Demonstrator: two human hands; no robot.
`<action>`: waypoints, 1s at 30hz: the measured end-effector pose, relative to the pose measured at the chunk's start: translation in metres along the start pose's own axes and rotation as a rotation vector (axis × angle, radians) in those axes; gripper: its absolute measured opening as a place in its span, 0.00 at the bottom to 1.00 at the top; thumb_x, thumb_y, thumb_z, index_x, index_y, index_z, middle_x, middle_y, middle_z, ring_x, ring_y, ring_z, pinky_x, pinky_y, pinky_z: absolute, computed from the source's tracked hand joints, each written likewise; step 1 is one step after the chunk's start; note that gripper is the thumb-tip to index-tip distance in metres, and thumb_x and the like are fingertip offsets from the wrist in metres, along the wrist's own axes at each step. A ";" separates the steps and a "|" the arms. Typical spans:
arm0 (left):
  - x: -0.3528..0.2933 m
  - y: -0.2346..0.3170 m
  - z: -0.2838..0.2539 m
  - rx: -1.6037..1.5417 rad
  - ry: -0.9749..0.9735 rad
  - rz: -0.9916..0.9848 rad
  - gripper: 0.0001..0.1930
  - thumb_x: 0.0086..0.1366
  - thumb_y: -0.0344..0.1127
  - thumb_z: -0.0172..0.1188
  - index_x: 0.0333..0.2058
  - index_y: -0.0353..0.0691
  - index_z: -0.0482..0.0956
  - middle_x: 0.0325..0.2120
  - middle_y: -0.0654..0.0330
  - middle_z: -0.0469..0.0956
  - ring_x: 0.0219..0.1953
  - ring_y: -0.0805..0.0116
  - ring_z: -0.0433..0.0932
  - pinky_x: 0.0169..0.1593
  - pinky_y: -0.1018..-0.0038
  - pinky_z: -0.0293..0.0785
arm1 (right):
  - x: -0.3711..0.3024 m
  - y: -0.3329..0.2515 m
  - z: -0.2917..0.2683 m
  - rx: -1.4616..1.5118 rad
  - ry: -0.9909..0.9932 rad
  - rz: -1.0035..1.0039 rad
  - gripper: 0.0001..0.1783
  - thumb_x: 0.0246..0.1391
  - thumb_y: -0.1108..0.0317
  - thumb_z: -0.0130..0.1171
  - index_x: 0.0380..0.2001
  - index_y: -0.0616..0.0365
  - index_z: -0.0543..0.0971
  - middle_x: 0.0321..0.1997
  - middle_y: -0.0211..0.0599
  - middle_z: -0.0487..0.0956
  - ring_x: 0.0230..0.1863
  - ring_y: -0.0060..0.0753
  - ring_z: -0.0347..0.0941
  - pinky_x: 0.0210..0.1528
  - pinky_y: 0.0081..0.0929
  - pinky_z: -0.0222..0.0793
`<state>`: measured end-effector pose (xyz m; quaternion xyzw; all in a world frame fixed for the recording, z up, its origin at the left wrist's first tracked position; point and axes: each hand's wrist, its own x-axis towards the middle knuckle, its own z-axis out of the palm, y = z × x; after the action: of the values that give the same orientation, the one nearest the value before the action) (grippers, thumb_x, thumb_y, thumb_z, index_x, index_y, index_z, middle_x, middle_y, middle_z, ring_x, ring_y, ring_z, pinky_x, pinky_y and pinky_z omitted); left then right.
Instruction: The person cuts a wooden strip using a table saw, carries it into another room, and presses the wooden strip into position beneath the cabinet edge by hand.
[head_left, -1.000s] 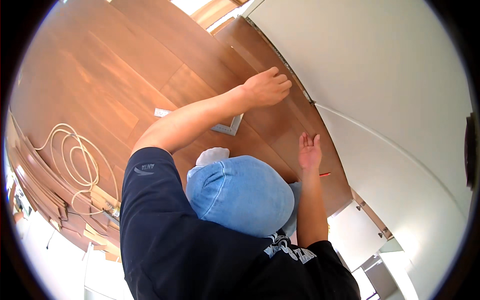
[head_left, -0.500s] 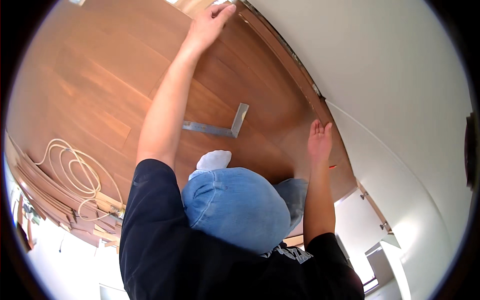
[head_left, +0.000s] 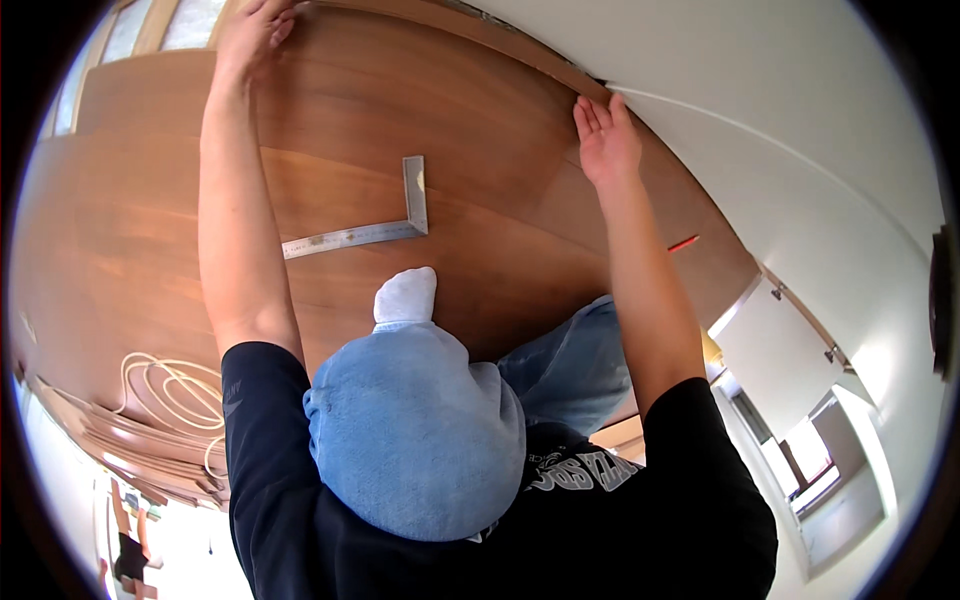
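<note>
A narrow brown floorboard (head_left: pixel 500 42) runs along the base of the white wall, on a floor of wide wood planks. At its far left end is my left hand (head_left: pixel 256 38), fingers bent and partly cut off by the upper edge; whether they grip the board is unclear. My right hand (head_left: pixel 609 145) lies with fingers stretched out, its tips at the other end of the board by the wall. Between my arms a metal carpenter's square (head_left: pixel 416 205) rests flat on the planks. A red pencil (head_left: pixel 684 243) is right of my right forearm.
A coil of cream hose or cable (head_left: pixel 165 385) lies at left, beside stacked boards (head_left: pixel 130 440). Bare subfloor framing (head_left: pixel 155 25) shows at the far left. My socked foot (head_left: pixel 406 296) is near the square. A white door panel (head_left: pixel 780 345) stands right; a small figure (head_left: pixel 130 560) appears lower left.
My view has turned and shifted. Both hands have moved farther forward along the wall; the right hand now reaches the board's edge. The square and pencil appear to have stayed in place.
</note>
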<state>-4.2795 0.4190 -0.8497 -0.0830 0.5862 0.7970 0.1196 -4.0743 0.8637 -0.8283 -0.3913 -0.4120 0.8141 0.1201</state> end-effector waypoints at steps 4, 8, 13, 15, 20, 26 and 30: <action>0.022 -0.011 -0.020 -0.057 0.126 -0.056 0.15 0.66 0.35 0.68 0.46 0.32 0.81 0.31 0.67 0.76 0.34 0.78 0.73 0.38 0.83 0.70 | -0.003 0.007 0.023 -0.232 0.134 -0.091 0.13 0.64 0.68 0.59 0.50 0.58 0.77 0.43 0.33 0.78 0.41 0.31 0.76 0.43 0.31 0.78; 0.028 -0.011 -0.030 -0.010 0.095 -0.030 0.18 0.66 0.39 0.68 0.46 0.30 0.81 0.28 0.66 0.76 0.30 0.79 0.72 0.33 0.83 0.69 | -0.009 0.012 0.032 -0.347 0.170 -0.082 0.19 0.62 0.68 0.61 0.56 0.56 0.77 0.45 0.28 0.78 0.36 0.22 0.72 0.37 0.25 0.74; 0.013 -0.010 0.006 0.186 0.255 -0.023 0.18 0.64 0.41 0.70 0.42 0.30 0.83 0.25 0.68 0.75 0.25 0.82 0.68 0.29 0.84 0.65 | -0.002 0.012 0.031 -0.374 0.222 -0.117 0.22 0.60 0.68 0.62 0.58 0.55 0.76 0.46 0.26 0.78 0.39 0.21 0.71 0.39 0.25 0.72; 0.017 -0.012 0.009 0.263 0.273 0.013 0.17 0.64 0.43 0.69 0.43 0.33 0.84 0.26 0.69 0.75 0.26 0.82 0.69 0.30 0.83 0.66 | -0.002 0.014 0.037 -0.362 0.240 -0.125 0.23 0.60 0.68 0.62 0.58 0.55 0.76 0.47 0.26 0.78 0.40 0.21 0.70 0.40 0.24 0.70; 0.015 -0.007 0.023 0.437 0.302 0.096 0.18 0.63 0.46 0.69 0.45 0.41 0.87 0.26 0.70 0.76 0.27 0.80 0.70 0.33 0.80 0.70 | 0.002 0.018 0.034 -0.304 0.185 -0.069 0.28 0.59 0.72 0.60 0.63 0.54 0.72 0.47 0.23 0.76 0.39 0.20 0.68 0.40 0.23 0.66; 0.035 -0.008 -0.006 0.623 0.302 0.255 0.21 0.64 0.48 0.69 0.51 0.43 0.86 0.40 0.64 0.85 0.38 0.79 0.77 0.43 0.78 0.74 | 0.008 0.028 0.039 -0.102 0.082 -0.036 0.28 0.57 0.77 0.59 0.62 0.50 0.71 0.40 0.23 0.73 0.36 0.21 0.66 0.36 0.26 0.62; 0.002 0.015 0.043 0.288 0.260 0.123 0.11 0.67 0.35 0.63 0.44 0.36 0.86 0.18 0.72 0.72 0.18 0.83 0.66 0.20 0.83 0.56 | -0.002 0.010 0.036 -0.024 0.118 0.006 0.26 0.58 0.79 0.55 0.59 0.47 0.69 0.38 0.26 0.71 0.34 0.25 0.65 0.34 0.27 0.62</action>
<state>-4.2855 0.4562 -0.8232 -0.1315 0.7087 0.6931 0.0047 -4.0987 0.8355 -0.8221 -0.4413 -0.4128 0.7849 0.1372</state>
